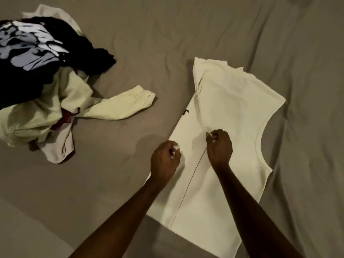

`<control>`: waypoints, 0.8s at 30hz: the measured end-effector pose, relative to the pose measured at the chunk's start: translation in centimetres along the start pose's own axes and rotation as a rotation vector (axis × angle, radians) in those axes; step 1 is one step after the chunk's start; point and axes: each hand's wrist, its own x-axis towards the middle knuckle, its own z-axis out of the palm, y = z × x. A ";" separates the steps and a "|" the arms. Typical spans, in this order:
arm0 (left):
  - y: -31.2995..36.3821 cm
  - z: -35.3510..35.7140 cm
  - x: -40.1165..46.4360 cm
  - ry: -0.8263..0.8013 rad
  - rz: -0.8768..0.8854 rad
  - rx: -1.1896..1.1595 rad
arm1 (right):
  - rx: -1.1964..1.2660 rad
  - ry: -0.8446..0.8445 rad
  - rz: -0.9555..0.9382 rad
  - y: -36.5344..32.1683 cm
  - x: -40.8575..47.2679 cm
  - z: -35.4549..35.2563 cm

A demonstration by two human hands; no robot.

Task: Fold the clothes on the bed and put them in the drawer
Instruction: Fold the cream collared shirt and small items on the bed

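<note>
Centre-right of the frame, the white cotton T-shirt lies half-folded on the grey-sheeted bed. The right hand and left hand each pinch its cloth. The unfolded heap of black and pale-green clothes, upper left, remains; no drawer shows.

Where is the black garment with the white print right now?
In the head view, the black printed garment lies at the upper left on top of the unfolded pile, on the bed, apart from the white shirt and both hands.
</note>
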 end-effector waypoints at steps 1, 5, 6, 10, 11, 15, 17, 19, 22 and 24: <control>0.9 0.8 2.9 0.025 -0.003 -0.047 | 0.025 0.018 0.013 0.3 -0.2 0.2; 5.6 4.8 14.5 0.020 -0.242 -0.339 | 0.098 0.052 0.035 0.6 -0.2 0.6; 6.4 5.7 17.0 -0.010 -0.364 -0.468 | 0.103 0.063 0.017 0.7 -0.3 0.6; 7.8 8.6 24.2 -0.035 -0.427 -0.512 | 0.131 0.056 -0.026 1.6 0.2 0.7; 8.1 8.9 25.1 -0.044 -0.402 -0.506 | 0.140 0.052 -0.038 1.8 0.1 0.7; 10.7 9.9 27.0 -0.161 -0.274 -0.672 | 0.161 0.051 -0.060 2.3 0.2 0.9; 11.8 10.6 26.8 -0.285 -0.173 -0.626 | 0.179 0.049 -0.053 2.4 0.3 1.1; 11.7 11.2 26.5 -0.308 -0.002 -0.393 | 0.196 0.045 -0.043 2.3 0.2 1.1; 10.4 11.5 26.9 -0.237 0.243 -0.050 | 0.203 0.046 -0.032 2.4 0.2 1.1; 9.7 11.6 27.7 -0.229 0.431 0.211 | 0.202 0.035 -0.027 2.4 0.2 1.1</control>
